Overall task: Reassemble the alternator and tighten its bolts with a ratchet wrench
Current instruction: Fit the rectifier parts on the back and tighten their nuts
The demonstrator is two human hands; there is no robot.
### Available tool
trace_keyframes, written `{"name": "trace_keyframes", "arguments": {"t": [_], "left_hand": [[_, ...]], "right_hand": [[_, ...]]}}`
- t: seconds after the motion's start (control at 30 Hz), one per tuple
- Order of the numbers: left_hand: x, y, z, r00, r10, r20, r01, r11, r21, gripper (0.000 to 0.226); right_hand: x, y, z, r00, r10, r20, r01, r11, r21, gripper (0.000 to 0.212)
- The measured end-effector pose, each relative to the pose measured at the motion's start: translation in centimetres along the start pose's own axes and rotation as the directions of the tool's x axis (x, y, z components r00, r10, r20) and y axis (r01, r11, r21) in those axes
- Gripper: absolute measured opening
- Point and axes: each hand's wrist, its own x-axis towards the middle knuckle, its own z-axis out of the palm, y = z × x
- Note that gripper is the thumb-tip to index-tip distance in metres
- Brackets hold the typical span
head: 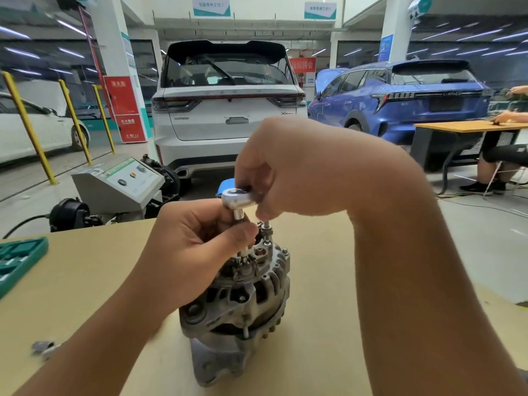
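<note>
the alternator (240, 304) stands on the near table (85, 281). the right hand (288, 172) grips the ratchet wrench (237, 197) above it; the left hand (200, 238) pinches the socket (238, 215) beneath the wrench head.

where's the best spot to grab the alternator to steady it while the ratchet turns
Grip the alternator round its wide ribbed middle, coming in from the left side. It stands upright on the table, that band is the broadest part, and the ratchet and both hands crowd the top.
</note>
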Motion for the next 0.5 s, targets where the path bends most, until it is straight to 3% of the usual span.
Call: {"name": "trace_keyframes", "arguments": {"t": [0.1,0.2,0.37,0.5], "left_hand": [[-0.05,-0.07,-0.03,1.0,-0.004,-0.01,0.005,1.0,0.02,0.02],[-0.02,-0.02,0.39,0.998,-0.01,-0.054,0.012,0.999,0.031,0.016],[-0.02,0.01,-0.07,1.0,0.015,0.016,-0.016,1.0,0.025,0.019],[-0.06,0.06,0.34,1.0,-0.007,-0.028,0.007,0.999,0.032,0.022]], "right_hand": [[0.58,-0.19,0.67,0.999,0.01,-0.053,-0.011,1.0,-0.013,0.017],[0.44,-0.04,0.35,1.0,0.005,0.0,-0.005,0.998,-0.059,0.011],[0.21,0.21,0.09,0.999,0.033,-0.017,-0.032,0.999,0.034,0.02],[0.22,0.0,0.14,0.999,0.026,-0.019,-0.027,0.998,-0.052,0.017]]}}
